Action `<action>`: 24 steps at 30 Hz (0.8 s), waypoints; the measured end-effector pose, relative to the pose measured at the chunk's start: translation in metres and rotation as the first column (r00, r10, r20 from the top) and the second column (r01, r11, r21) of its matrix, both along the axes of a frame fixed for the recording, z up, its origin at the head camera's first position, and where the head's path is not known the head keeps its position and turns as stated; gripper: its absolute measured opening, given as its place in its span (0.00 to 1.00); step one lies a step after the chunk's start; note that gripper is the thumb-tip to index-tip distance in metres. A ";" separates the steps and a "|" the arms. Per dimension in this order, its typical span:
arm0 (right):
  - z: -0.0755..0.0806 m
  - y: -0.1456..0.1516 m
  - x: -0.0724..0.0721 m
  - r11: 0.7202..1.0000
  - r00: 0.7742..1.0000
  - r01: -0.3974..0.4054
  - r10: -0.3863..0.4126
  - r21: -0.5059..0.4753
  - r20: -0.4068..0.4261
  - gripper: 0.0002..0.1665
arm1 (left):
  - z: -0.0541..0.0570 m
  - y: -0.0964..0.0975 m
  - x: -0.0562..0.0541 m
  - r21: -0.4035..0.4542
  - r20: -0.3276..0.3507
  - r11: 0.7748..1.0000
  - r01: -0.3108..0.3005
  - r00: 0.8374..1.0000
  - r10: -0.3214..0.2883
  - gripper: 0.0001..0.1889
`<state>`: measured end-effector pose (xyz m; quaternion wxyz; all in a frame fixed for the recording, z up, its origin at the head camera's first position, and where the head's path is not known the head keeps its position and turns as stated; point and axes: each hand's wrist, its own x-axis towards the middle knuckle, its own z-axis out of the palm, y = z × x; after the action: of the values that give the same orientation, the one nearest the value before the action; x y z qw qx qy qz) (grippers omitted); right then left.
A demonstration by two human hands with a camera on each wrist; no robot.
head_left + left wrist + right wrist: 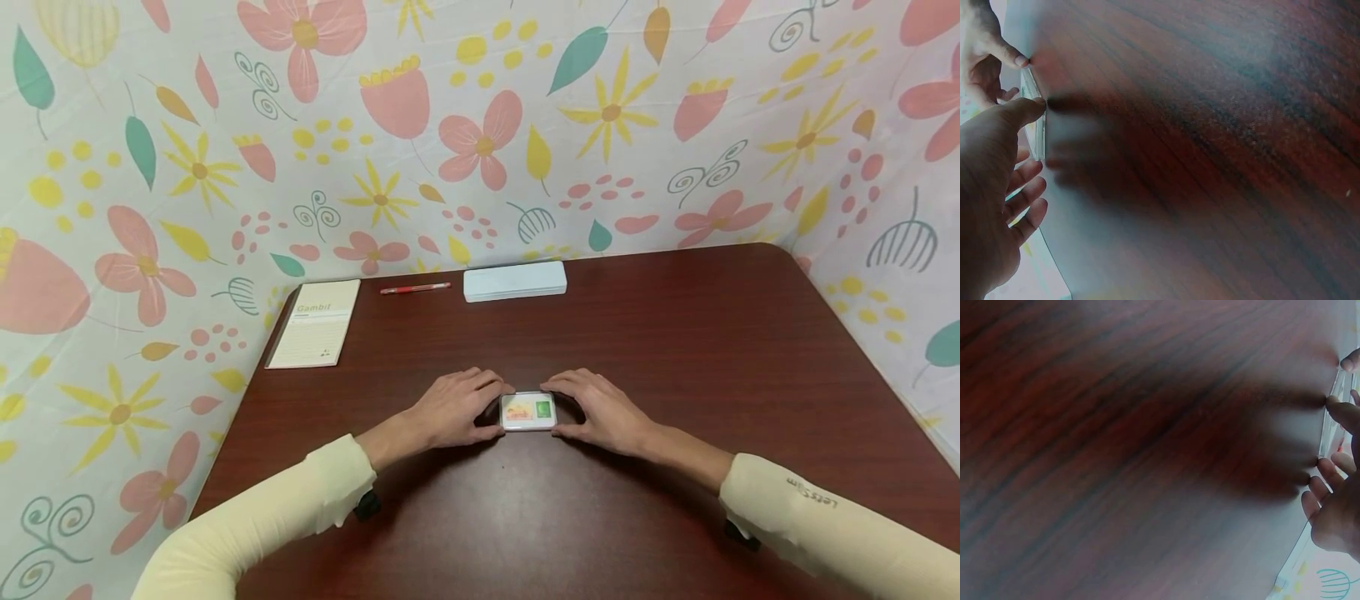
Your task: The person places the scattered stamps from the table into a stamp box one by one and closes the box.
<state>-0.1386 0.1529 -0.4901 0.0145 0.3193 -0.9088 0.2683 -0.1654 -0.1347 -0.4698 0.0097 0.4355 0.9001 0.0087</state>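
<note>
A small flat rectangular case [528, 421] with a white face, an orange print and a green square lies at the middle of the table. My left hand [459, 410] grips its left end between thumb and fingers. At the right end, my right hand [606, 415] pinches it the same way. In the left wrist view the case shows edge-on as a thin clear-sided slab [1040, 140], the left thumb [1025, 111] on its near corner. From the right wrist view, only a narrow strip of it appears past the right hand [1338, 509]. Its underside is hidden.
On the dark wooden table [675, 333], a notepad [315, 325] marked "Gambit" lies at the back left. A red pen [415, 288] and a pale blue box [514, 282] lie along the back edge. A flower-patterned cloth [480, 100] hangs behind and at both sides.
</note>
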 end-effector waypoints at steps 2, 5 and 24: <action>0.000 0.000 0.000 1.000 1.000 0.001 -0.001 -0.005 0.003 0.39 | 0.000 0.000 0.000 -0.002 -0.001 1.000 -0.002 1.000 0.002 0.33; -0.001 -0.001 -0.001 1.000 1.000 0.004 -0.004 -0.007 0.011 0.39 | 0.000 0.000 0.000 -0.002 -0.008 1.000 -0.003 1.000 0.003 0.32; -0.002 0.000 0.000 0.999 1.000 -0.003 0.002 -0.035 -0.003 0.38 | -0.002 -0.001 0.000 -0.013 -0.016 1.000 -0.010 1.000 0.010 0.32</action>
<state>-0.1384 0.1525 -0.4917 0.0211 0.3205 -0.9035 0.2837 -0.1651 -0.1355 -0.4715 0.0051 0.4311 0.9023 -0.0004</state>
